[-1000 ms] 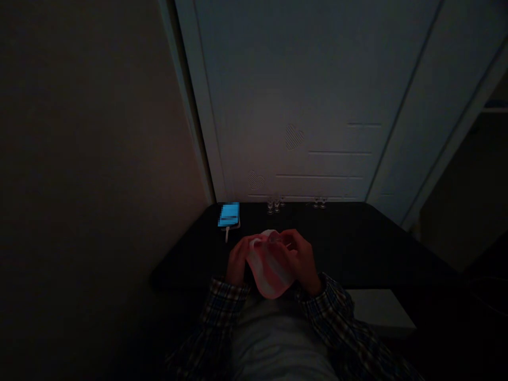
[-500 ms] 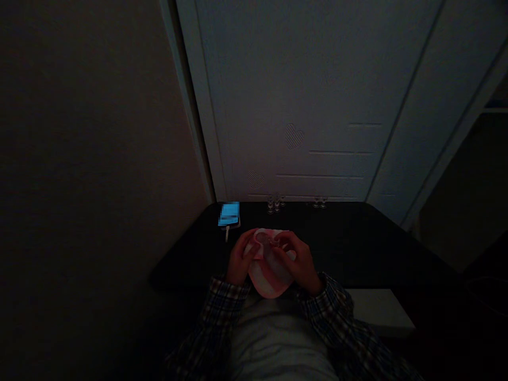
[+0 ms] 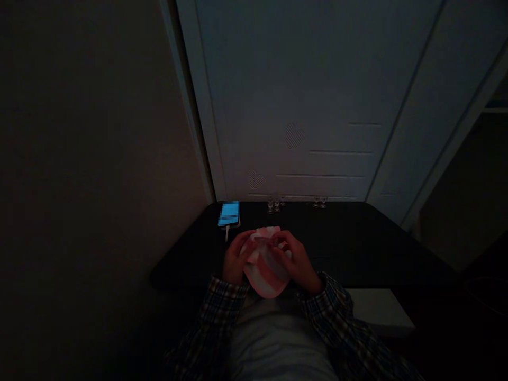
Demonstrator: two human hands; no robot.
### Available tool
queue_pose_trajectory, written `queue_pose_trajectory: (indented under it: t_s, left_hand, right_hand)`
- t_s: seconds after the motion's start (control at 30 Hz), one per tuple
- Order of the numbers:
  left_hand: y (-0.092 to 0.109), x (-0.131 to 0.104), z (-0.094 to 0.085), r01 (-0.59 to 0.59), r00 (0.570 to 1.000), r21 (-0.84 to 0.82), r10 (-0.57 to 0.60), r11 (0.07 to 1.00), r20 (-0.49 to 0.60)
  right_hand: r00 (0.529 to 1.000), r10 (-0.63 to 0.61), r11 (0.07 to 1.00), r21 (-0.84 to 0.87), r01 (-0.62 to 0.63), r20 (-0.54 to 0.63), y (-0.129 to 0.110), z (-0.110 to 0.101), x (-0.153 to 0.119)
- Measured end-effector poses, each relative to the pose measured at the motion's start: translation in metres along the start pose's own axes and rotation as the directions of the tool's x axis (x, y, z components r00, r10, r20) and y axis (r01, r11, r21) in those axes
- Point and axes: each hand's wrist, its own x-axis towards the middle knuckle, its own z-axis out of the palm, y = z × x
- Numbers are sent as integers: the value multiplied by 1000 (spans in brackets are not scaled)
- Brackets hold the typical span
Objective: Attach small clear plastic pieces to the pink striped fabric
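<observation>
A pink-and-white striped cloth (image 3: 268, 272) hangs between my hands, above the near edge of the dark table. My left hand (image 3: 237, 258) grips its left side, thumb on top. On the upper part of the cloth lies a small clear glass (image 3: 264, 241), tipped on its side and hard to make out in the dim light. My right hand (image 3: 297, 260) has its fingers curled at the glass's right end, pinching it together with the cloth. Fingertips of both hands are partly hidden in the folds.
Several small stemmed glasses (image 3: 273, 204) stand at the table's back edge, with more glasses (image 3: 319, 202) further right. A lit phone (image 3: 229, 213) with a white cable is at back left. A white box-like object (image 3: 381, 309) sits at lower right, below the dark table (image 3: 357, 243).
The glass has turned from showing its round rim to lying more edge-on. The cloth has shifted slightly left and bunched, and my left hand has moved a little left with it.
</observation>
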Motion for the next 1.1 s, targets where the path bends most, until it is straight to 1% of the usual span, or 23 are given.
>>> queue_pose_trajectory:
  t_s: [0.2,0.4,0.5,0.63,0.9,1.1]
  left_hand:
    - [0,0,-2,-21,1000,52,21,998,-5]
    - [0,1,-2,-33,999,165,35,986,-6]
    - [2,0,-1,-28,1000,181,30,983,-5]
    - [4,-1,1,-23,1000,194,22,981,7]
    - [8,-1,3,3,1000,230,-7,973,15]
    - [7,0,3,50,998,240,-39,969,-52]
  right_hand:
    - [997,55,998,-38,-53,49,1,0,0]
    - [994,110,991,-85,-107,28,6,1,0]
    - [989,142,983,-122,-137,34,7,0,1]
    - [986,164,979,-126,-157,40,9,1,2]
    - [988,145,985,-105,-139,51,13,2,4]
    - [995,94,994,-54,-92,20,12,2,3]
